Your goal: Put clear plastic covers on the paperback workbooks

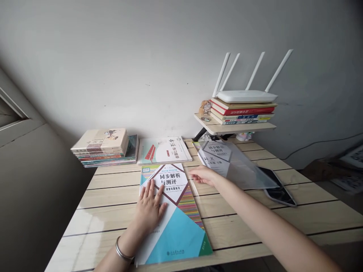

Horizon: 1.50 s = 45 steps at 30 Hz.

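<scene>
My left hand (149, 207) lies flat with fingers spread on a workbook (181, 226) with a white, blue and striped cover, near the desk's front edge. A silver bangle sits on that wrist. My right hand (204, 175) reaches past the workbook's top right corner and pinches the near edge of a clear plastic sheet (241, 168). The sheet is tilted up off the desk. Another book (215, 150) shows through it.
A stack of books (102, 148) and a green and white workbook (164, 149) lie at the back of the wooden desk (297, 219). A dark tablet (280, 192) lies under the sheet's right end. A small wall shelf (235, 127) carries books and a white router (246, 96).
</scene>
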Motion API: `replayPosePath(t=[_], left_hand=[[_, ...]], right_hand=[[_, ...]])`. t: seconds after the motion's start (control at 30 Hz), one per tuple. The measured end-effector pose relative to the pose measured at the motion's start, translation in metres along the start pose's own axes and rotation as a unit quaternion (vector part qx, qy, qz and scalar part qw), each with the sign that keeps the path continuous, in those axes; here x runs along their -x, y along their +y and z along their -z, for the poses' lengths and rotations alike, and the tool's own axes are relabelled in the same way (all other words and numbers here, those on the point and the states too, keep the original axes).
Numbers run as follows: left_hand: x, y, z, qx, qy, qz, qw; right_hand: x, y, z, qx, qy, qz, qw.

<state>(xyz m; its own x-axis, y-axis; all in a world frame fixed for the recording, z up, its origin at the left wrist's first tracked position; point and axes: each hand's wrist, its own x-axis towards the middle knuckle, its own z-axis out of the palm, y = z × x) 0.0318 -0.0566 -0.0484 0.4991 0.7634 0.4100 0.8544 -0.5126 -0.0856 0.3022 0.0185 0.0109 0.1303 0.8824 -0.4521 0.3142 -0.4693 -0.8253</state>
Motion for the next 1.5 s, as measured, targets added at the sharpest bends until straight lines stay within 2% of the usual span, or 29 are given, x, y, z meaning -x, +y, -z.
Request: replayPosePath(t=[0.2, 0.37, 0.67, 0.97, 1.03, 1.13, 1.2, 1.27, 1.4, 1.5], left_hand=[[0.000, 0.000, 0.001, 0.011, -0.006, 0.002, 1.000], [0.000, -0.002, 0.003, 0.009, -0.001, -0.011, 1.000], [0.001, 0.001, 0.005, 0.019, -0.021, -0.001, 1.000], [0.003, 0.001, 0.007, 0.027, -0.040, -0.003, 0.999], [0.002, 0.002, 0.012, 0.036, -0.054, 0.026, 0.998], [-0.004, 0.000, 0.024, 0.040, -0.067, 0.159, 0.984], [-0.008, -0.005, 0.033, 0.057, -0.080, 0.249, 0.964], [-0.012, -0.013, 0.043, 0.105, -0.112, 0.303, 0.941], [-0.017, -0.026, 0.056, 0.213, -0.204, 0.351, 0.889], [-0.024, -0.033, 0.056, 0.237, -0.249, 0.343, 0.874]], right_hand=[[-0.017, 0.013, -0.012, 0.069, 0.067, 0.034, 0.995], [-0.017, 0.022, -0.015, 0.037, 0.112, 0.045, 0.992], [0.000, 0.016, -0.018, -0.012, 0.013, 0.010, 1.000], [0.005, 0.022, -0.024, -0.017, 0.014, 0.019, 1.000], [0.009, 0.022, -0.022, -0.027, 0.008, 0.013, 1.000], [0.015, 0.027, -0.019, -0.041, 0.001, 0.018, 0.999], [0.018, 0.033, -0.018, -0.035, 0.018, 0.050, 0.998], [0.022, 0.041, -0.019, -0.023, 0.047, 0.096, 0.994], [0.037, 0.055, -0.023, -0.044, 0.089, 0.171, 0.980], [0.054, 0.063, -0.023, -0.094, 0.109, 0.182, 0.973]])
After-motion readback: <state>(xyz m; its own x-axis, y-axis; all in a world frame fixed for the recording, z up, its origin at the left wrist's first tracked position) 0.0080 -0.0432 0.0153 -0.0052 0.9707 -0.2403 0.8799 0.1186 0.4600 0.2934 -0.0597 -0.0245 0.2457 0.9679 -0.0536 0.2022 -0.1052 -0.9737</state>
